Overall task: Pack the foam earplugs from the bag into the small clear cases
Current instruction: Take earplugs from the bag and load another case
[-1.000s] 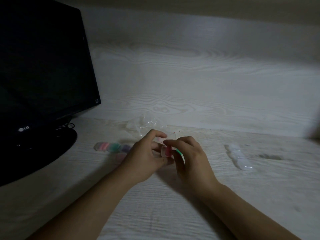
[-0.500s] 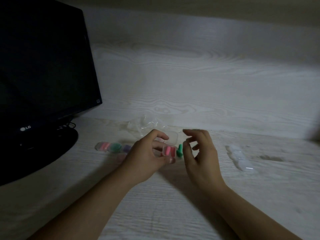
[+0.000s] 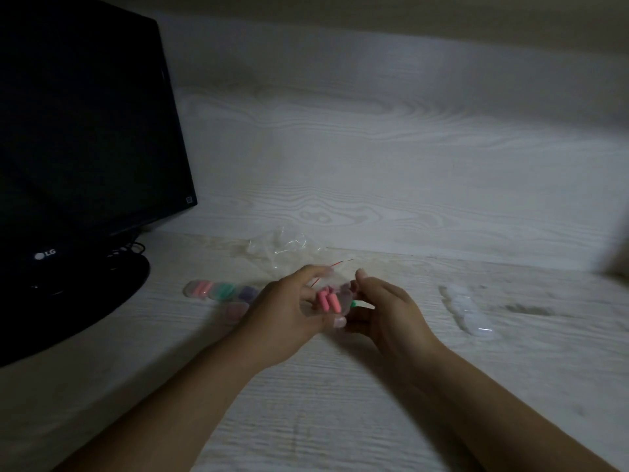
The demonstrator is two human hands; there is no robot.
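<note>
Whitewashed wood grain is running across the counter (image 3: 340,420) and climbing the back panel (image 3: 374,148) behind it; the lighting is dim and the far right edge is falling into shadow. At the left, a black monitor (image 3: 85,131) is standing on its round base (image 3: 85,301), with cables bunching behind the stand.

Near the middle, the left hand (image 3: 286,311) is gripping a small clear case (image 3: 328,301) above the counter, fingers curled round it; two pink earplugs (image 3: 327,301) are showing inside. The right hand (image 3: 384,308) is sitting just beside the case with its fingers curled at the case's right edge; whether they are pinching it cannot be told. A green earplug (image 3: 354,304) is peeking out between the two hands.

Behind the hands, the crumpled clear bag (image 3: 286,247) is lying on the counter close to the back panel. Left of the hands, a row of filled cases (image 3: 218,291) is resting on the counter, showing pink, green and purple contents. Well to the right, a cluster of empty clear cases (image 3: 466,311) is lying apart from everything else, with a dark smudge (image 3: 527,309) on the surface just beyond it.
</note>
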